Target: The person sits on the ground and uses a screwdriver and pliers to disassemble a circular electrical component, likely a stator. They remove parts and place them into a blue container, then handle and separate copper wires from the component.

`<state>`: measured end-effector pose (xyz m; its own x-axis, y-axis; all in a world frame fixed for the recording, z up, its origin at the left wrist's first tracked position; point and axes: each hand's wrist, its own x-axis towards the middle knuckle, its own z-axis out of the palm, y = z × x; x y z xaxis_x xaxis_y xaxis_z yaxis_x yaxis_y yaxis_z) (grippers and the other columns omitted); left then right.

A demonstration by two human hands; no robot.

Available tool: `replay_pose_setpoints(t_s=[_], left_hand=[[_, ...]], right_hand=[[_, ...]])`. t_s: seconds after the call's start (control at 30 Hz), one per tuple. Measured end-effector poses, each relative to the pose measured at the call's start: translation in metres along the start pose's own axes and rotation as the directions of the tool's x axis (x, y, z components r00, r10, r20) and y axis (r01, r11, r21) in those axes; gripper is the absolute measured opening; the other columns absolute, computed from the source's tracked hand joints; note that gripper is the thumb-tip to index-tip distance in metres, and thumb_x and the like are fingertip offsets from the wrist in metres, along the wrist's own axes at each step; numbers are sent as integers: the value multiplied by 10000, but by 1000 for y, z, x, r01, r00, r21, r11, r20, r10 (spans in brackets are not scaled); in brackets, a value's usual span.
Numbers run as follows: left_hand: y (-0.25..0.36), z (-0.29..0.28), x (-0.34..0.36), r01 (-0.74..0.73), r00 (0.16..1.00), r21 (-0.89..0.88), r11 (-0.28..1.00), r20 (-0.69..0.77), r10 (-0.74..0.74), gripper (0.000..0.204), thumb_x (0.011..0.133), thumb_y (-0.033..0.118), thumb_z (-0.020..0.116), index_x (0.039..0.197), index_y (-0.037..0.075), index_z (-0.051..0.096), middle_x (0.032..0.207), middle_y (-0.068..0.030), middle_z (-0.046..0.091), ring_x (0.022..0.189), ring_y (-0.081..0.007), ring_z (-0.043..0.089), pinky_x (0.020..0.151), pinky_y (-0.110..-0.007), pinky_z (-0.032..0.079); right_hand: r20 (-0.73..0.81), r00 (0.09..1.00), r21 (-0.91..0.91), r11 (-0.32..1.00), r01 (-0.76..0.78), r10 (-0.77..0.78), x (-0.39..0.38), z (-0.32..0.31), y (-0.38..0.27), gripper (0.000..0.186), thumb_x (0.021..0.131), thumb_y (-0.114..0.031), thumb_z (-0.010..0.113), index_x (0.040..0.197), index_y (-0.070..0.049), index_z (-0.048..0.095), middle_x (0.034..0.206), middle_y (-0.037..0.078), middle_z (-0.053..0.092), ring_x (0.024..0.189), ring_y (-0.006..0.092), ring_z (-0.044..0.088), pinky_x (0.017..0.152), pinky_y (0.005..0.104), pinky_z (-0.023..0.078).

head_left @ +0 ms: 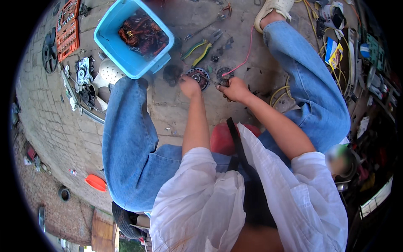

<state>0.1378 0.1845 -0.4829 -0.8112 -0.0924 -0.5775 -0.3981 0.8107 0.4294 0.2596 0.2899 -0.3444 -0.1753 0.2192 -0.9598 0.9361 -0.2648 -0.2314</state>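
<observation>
My left hand (191, 86) is closed at the near-left edge of a round metal part (198, 78), which looks like a motor stator with a ring of slots. To its right, my right hand (236, 90) has its fingers bent around a small dark piece whose kind I cannot make out. Just beyond those fingers lies a dark round disc (223, 74) on the ground. A pink cord (247, 54) runs from the disc away to the upper right. Pliers with green and yellow handles (202, 53) rest on the paving beyond my left hand.
A light blue tub (165, 63) with copper windings stands at the far left, by my left knee. Beyond it are an orange tool case (68, 35) and scattered metal parts (85, 71). Yellow cables (279, 94) and mixed scrap (369, 80) lie right of my right leg.
</observation>
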Motion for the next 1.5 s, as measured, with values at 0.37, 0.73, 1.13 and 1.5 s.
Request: replay_pose_setpoints(t_s=[0.37, 0.73, 1.13, 1.5], left_hand=[[-1, 1, -1, 6, 1000, -6, 1000, -14, -6, 535, 979, 397, 401, 1114, -82, 599, 1095, -272, 632, 998, -410, 613, 869, -444, 461], [4, -4, -8, -28, 1000, 6, 1000, 5, 28, 534, 971, 411, 408, 1142, -58, 598, 1127, -277, 617, 1019, -421, 601, 881, -466, 455], [5, 0, -6, 40, 999, 39, 998, -27, -39, 509, 962, 330, 357, 1086, -105, 588, 1071, -313, 619, 978, -461, 602, 846, -492, 466], [-13, 5, -3, -84, 996, -125, 989, -39, 80, 535, 979, 358, 372, 1173, -99, 572, 1177, -292, 592, 1044, -431, 590, 903, -448, 457]], right_hand=[[-156, 970, -344, 931, 123, -186, -9, 0, -13, 348, 808, -347, 683, 851, -2, 687, 918, 204, 671, 917, 371, 644, 804, 460, 510], [-40, 998, -290, 956, 37, -51, 2, -2, -20, 359, 844, -354, 641, 688, -34, 678, 613, 68, 667, 722, 234, 690, 726, 399, 526], [-340, 925, -181, 977, 109, -167, -13, 46, 2, 361, 826, -353, 663, 744, -1, 672, 695, 204, 638, 743, 390, 638, 693, 462, 503], [-270, 940, -223, 964, 148, -207, -13, 22, 4, 336, 827, -321, 668, 719, -4, 677, 760, 194, 674, 747, 370, 664, 699, 446, 530]])
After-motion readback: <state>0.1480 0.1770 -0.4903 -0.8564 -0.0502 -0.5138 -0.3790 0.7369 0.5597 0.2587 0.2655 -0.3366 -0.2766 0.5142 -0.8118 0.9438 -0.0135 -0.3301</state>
